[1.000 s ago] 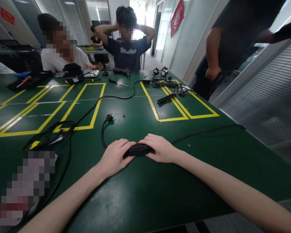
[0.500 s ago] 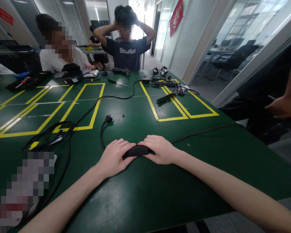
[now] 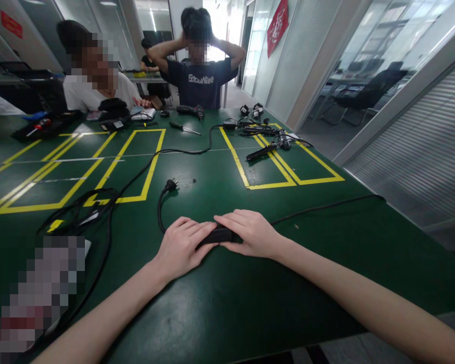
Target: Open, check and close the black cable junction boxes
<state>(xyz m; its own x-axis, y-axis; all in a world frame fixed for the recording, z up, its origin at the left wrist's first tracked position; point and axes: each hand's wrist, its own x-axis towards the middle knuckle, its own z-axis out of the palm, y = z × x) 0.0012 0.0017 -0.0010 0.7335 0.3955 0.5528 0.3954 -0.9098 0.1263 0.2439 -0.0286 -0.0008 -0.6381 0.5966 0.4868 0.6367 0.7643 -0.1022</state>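
A black power adapter [image 3: 219, 235] lies level at the near middle of the green table [image 3: 197, 313], held at both ends. My left hand [image 3: 182, 246] is closed round its left end, thumb on the near side and fingers over the far side and top. From the other end my right hand [image 3: 252, 233] grips it the same way, its fingertips almost meeting the left ones. A short cord runs from behind my left hand to a two-pin plug [image 3: 170, 185] on the table. Past my right hand, a thin black cable [image 3: 326, 203] trails toward the right edge.
Coiled black cable [image 3: 79, 212] and a blurred-out flat item [image 3: 41, 293] lie left. Further back are a screwdriver [image 3: 185, 128], a power drill [image 3: 191, 110] and tangled black electronics [image 3: 265, 131]. Yellow tape [image 3: 147, 177] marks rectangles. Two people [image 3: 200, 81] sit across the table.
My right hand's fingers have slid a little left over the adapter, covering more of its top. The adapter sits slightly further right. A passer-by at the right has gone out of view.
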